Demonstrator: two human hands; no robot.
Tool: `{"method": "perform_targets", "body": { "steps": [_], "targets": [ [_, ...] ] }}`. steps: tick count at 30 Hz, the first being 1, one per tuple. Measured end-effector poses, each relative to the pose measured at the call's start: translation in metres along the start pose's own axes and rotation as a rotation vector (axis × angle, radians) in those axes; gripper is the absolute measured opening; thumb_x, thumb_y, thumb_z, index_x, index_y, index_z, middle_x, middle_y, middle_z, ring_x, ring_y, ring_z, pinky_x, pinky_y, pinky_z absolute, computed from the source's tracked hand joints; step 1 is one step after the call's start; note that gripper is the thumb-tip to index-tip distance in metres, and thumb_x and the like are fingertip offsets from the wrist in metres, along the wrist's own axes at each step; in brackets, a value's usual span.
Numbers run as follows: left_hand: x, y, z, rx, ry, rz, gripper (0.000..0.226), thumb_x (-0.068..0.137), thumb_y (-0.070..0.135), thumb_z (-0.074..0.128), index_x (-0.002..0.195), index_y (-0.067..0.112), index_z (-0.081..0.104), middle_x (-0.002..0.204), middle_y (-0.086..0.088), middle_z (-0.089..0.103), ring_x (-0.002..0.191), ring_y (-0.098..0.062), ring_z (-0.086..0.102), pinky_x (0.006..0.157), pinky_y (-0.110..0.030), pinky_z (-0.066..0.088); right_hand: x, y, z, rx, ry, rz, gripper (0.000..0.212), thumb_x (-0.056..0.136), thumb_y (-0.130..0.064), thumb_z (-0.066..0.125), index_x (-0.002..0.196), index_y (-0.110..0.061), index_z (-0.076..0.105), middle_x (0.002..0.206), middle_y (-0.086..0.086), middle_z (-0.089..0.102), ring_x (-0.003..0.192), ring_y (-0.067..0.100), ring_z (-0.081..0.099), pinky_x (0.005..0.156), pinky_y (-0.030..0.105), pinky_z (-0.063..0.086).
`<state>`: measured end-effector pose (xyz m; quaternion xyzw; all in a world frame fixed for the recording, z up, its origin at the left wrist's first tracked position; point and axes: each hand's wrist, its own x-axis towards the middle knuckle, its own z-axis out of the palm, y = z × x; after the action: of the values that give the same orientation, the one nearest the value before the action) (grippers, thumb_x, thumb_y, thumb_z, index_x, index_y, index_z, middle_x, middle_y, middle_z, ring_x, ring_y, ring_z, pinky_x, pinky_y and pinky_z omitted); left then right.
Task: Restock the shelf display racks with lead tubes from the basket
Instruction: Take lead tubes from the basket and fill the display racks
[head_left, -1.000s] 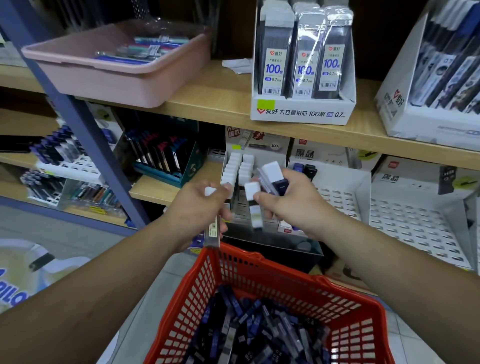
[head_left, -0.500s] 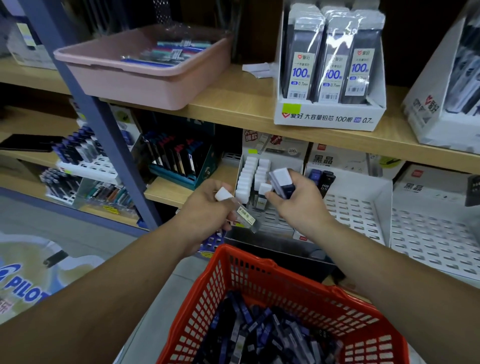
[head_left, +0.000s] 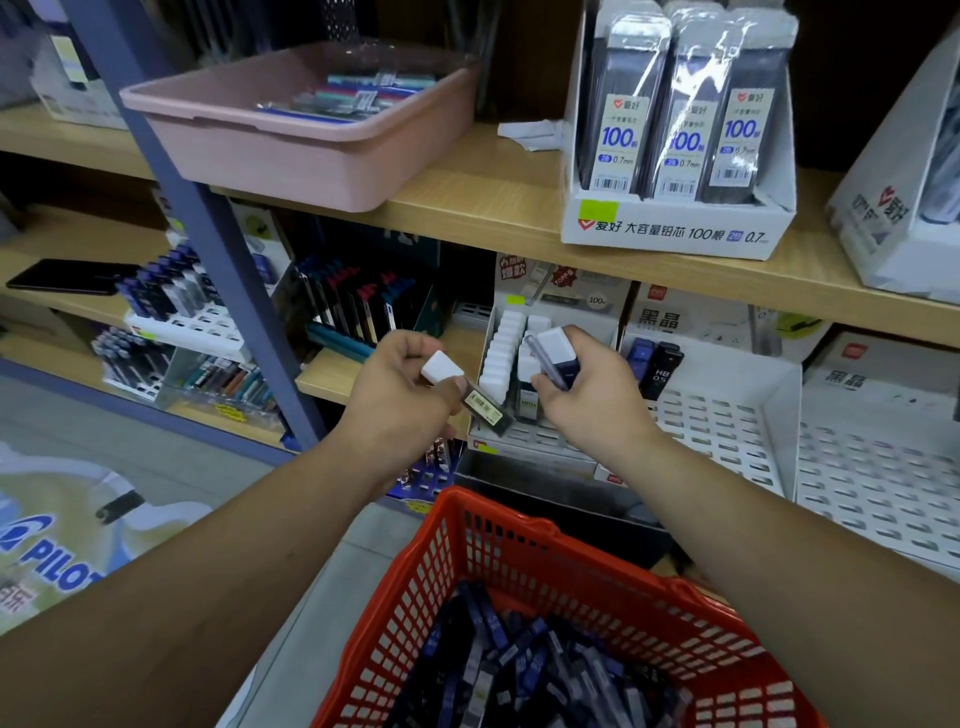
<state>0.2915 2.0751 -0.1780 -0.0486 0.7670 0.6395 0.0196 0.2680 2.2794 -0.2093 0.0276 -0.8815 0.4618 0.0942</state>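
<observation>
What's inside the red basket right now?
The red basket holds a loose heap of dark lead tubes, blue and black. The pile covers its floor; the near end is out of frame.

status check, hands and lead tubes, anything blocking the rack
Left grip holds one white-capped lead tube. Right grip holds a few tubes at the white rack. Red basket below, well stocked; nothing blocking the rack.
</observation>
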Motion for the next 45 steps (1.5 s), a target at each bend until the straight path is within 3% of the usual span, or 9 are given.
{"method": "perform_targets", "body": {
  "steps": [6, 10, 16, 23, 28, 33, 37, 40, 45],
  "targets": [
    [-0.002, 0.005, 0.002, 0.031, 0.016, 0.021, 0.031, 0.093, 0.011, 0.075, 0.113, 0.019, 0.053, 0.090, -0.007, 0.076, 0.062, -0.015, 0.069, 0.053, -0.016, 0.051, -0.001, -0.001, 0.002, 0.155, 0.057, 0.047, 0.025, 0.091, -0.010, 0.073, 0.105, -0.029, 0.064, 0.086, -0.004, 0.068, 0.085, 0.017, 0.065, 0.076, 0.027, 0.052],
    [-0.003, 0.007, 0.004, 0.036, 0.009, 0.036, 0.029, 0.092, 0.009, 0.075, 0.108, 0.020, 0.053, 0.087, -0.006, 0.076, 0.067, -0.017, 0.070, 0.059, -0.025, 0.060, -0.001, -0.002, 0.004, 0.138, 0.059, 0.045, 0.025, 0.091, -0.012, 0.074, 0.107, -0.030, 0.065, 0.086, -0.008, 0.068, 0.084, 0.013, 0.065, 0.076, 0.025, 0.051],
    [-0.001, 0.004, 0.003, 0.029, 0.009, 0.036, 0.029, 0.092, 0.007, 0.075, 0.107, 0.019, 0.054, 0.088, -0.008, 0.076, 0.073, -0.020, 0.070, 0.069, -0.041, 0.064, -0.001, -0.004, 0.015, 0.106, 0.064, 0.061, 0.018, 0.089, -0.020, 0.076, 0.095, -0.033, 0.067, 0.082, -0.005, 0.069, 0.082, 0.021, 0.066, 0.075, 0.034, 0.056],
    [-0.001, 0.000, 0.003, 0.049, -0.002, 0.038, 0.029, 0.092, 0.007, 0.075, 0.107, 0.019, 0.054, 0.089, -0.008, 0.076, 0.073, -0.018, 0.072, 0.069, -0.036, 0.064, 0.001, 0.004, 0.005, -0.034, 0.039, 0.097, 0.018, 0.088, -0.021, 0.078, 0.090, -0.033, 0.063, 0.076, -0.011, 0.063, 0.076, 0.020, 0.064, 0.078, 0.047, 0.060],
    [0.000, 0.004, 0.003, 0.025, -0.010, 0.054, 0.040, 0.089, 0.004, 0.078, 0.120, 0.018, 0.056, 0.087, -0.015, 0.075, 0.065, -0.017, 0.070, 0.065, -0.033, 0.064, -0.006, -0.008, -0.003, 0.032, 0.075, 0.113, 0.019, 0.087, -0.022, 0.080, 0.099, -0.026, 0.066, 0.089, -0.004, 0.070, 0.085, 0.018, 0.068, 0.082, 0.044, 0.059],
    [-0.001, 0.011, 0.012, 0.000, -0.041, 0.051, 0.030, 0.088, 0.012, 0.082, 0.112, 0.006, 0.064, 0.081, -0.015, 0.075, 0.066, -0.020, 0.072, 0.064, -0.032, 0.063, -0.023, -0.037, -0.025, 0.196, -0.194, 0.176, 0.023, 0.083, -0.019, 0.087, 0.101, -0.018, 0.072, 0.085, 0.004, 0.073, 0.049, 0.005, 0.058, 0.049, 0.024, 0.049],
    [-0.002, 0.015, 0.017, -0.061, -0.103, -0.008, 0.037, 0.085, 0.028, 0.084, 0.105, 0.003, 0.066, 0.083, -0.018, 0.076, 0.069, -0.023, 0.073, 0.066, -0.034, 0.063, -0.030, -0.036, -0.032, 0.149, -0.208, 0.150, 0.016, 0.086, -0.013, 0.083, 0.098, -0.014, 0.073, 0.072, 0.003, 0.070, 0.044, 0.008, 0.055, 0.046, 0.023, 0.046],
    [-0.003, 0.019, 0.019, -0.173, -0.193, -0.080, 0.035, 0.096, 0.036, 0.070, 0.107, 0.003, 0.067, 0.086, -0.017, 0.075, 0.073, -0.024, 0.069, 0.069, -0.034, 0.060, -0.030, -0.030, -0.036, 0.315, -0.162, 0.259, 0.005, 0.091, -0.011, 0.077, 0.092, -0.014, 0.073, 0.058, -0.002, 0.062, 0.047, 0.016, 0.050, 0.047, 0.027, 0.040],
    [-0.004, 0.011, 0.022, -0.039, -0.255, -0.078, 0.014, 0.098, 0.020, 0.070, 0.105, 0.008, 0.072, 0.097, -0.013, 0.076, 0.079, -0.020, 0.070, 0.070, -0.031, 0.061, -0.029, -0.024, -0.036, 0.473, -0.179, 0.365, 0.016, 0.091, -0.010, 0.077, 0.104, -0.003, 0.071, 0.057, 0.011, 0.054, 0.045, 0.019, 0.047, 0.049, 0.029, 0.039]
  ]
}}
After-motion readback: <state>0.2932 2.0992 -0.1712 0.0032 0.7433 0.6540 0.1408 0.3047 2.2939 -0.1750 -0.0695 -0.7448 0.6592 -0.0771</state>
